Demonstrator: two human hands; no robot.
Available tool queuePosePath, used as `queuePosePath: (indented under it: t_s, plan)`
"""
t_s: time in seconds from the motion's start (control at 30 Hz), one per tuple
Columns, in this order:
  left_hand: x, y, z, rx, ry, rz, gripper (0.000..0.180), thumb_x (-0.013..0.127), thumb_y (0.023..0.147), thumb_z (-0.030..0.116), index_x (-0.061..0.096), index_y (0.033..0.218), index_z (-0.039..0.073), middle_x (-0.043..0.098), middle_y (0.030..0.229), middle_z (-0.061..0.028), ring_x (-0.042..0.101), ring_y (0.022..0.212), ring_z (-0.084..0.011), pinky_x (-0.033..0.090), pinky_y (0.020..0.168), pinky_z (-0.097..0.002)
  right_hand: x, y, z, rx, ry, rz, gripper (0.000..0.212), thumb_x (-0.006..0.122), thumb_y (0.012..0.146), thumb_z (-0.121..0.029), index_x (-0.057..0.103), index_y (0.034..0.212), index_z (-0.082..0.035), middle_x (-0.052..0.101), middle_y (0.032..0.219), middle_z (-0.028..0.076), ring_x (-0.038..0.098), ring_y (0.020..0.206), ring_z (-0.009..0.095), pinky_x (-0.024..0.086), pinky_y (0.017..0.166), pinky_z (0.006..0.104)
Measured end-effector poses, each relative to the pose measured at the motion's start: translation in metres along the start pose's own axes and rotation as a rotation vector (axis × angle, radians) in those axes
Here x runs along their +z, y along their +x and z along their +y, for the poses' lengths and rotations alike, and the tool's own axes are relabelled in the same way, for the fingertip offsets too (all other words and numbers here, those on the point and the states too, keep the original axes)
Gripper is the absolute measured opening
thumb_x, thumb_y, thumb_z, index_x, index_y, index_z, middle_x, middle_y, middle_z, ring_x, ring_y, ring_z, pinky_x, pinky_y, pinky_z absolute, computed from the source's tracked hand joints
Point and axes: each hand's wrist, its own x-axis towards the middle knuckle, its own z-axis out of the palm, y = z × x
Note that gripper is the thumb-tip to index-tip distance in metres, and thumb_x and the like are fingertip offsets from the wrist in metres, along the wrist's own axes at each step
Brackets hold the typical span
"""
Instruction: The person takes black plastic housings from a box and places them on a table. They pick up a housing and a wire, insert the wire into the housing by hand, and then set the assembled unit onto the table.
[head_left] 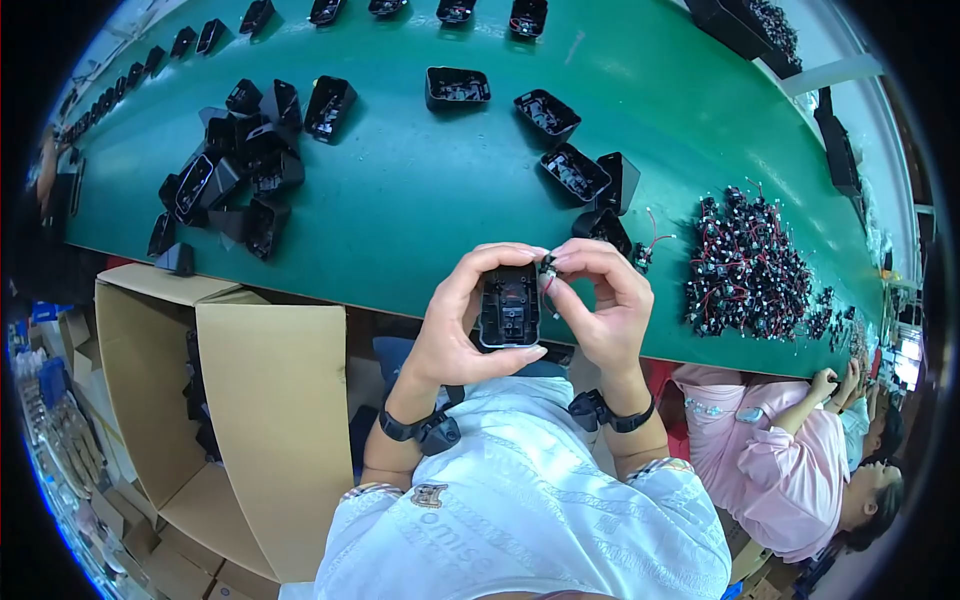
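My left hand (pixel 455 325) is closed round a black plastic housing (pixel 510 308), its hollow inside facing up. In my right hand (pixel 608 300), thumb and fingers pinch a small black part with a thin wire (pixel 548 270), held at the housing's upper right edge. Whether that part touches the housing I cannot tell. Just beyond my right hand, a small wired part (pixel 642 256) with a red wire lies on the green table. More black housings (pixel 602 228) lie just past my hands.
A heap of small wired parts (pixel 750 265) spreads over the table (pixel 430 200) at right. Black housings (pixel 235 160) are piled at left, with a row (pixel 388 6) along the far side. An open cardboard box (pixel 280 430) stands at near left. A person in pink (pixel 790 470) sits at right.
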Motion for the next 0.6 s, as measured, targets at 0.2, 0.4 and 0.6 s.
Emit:
queuePosePath:
  t_s: [0.2,0.4,0.6]
  plan:
    - [0.000,-0.002,0.007,-0.010,-0.126,0.058,0.090,0.090,0.062,0.002,0.044,0.139,0.003,0.058,0.133,-0.0195,0.057,0.124,-0.0257,0.047,0.105,-0.0379,0.003,-0.010,-0.005,0.174,0.345,-0.001,0.014,0.071,0.086,0.010,0.070,0.099,0.004,0.069,0.115,0.022,0.069,0.102,0.022,0.056,0.087,0.0305]
    - [-0.003,-0.002,0.018,-0.054,0.086,0.062,0.091,0.092,0.065,0.001,0.042,0.142,0.003,0.059,0.137,-0.0195,0.056,0.128,-0.0234,0.047,0.106,-0.0363,0.001,-0.013,-0.031,-0.133,-0.061,0.050,0.015,0.074,0.079,0.008,0.072,0.093,0.002,0.070,0.109,0.020,0.069,0.097,0.022,0.057,0.081,0.0306]
    - [-0.007,-0.006,0.023,-0.100,-0.048,-0.006,0.097,0.093,0.065,0.006,0.041,0.146,-0.002,0.059,0.136,-0.0200,0.058,0.127,-0.0238,0.046,0.107,-0.0363,0.001,0.002,-0.038,-0.262,-0.184,-0.090,0.021,0.077,0.071,0.005,0.074,0.091,-0.001,0.069,0.105,0.017,0.066,0.097,0.027,0.054,0.080,0.0346]
